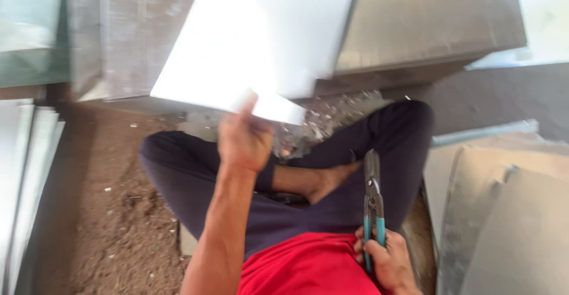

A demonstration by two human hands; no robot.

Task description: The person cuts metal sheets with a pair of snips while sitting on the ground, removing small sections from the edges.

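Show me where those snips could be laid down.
Bare dirt floor between the left thigh and the stacked sheets at far left is free. Ahead of the feet, metal scraps clutter it; right of the snips, leaning sheets crowd in.

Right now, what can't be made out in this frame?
- Left hand and sheet: motion-blurred, so the grip is unclear; the sheet's top is cut off by the frame edge.
- Right hand: cut by the bottom edge.
- Snips: whether the blades are shut is too small to tell.
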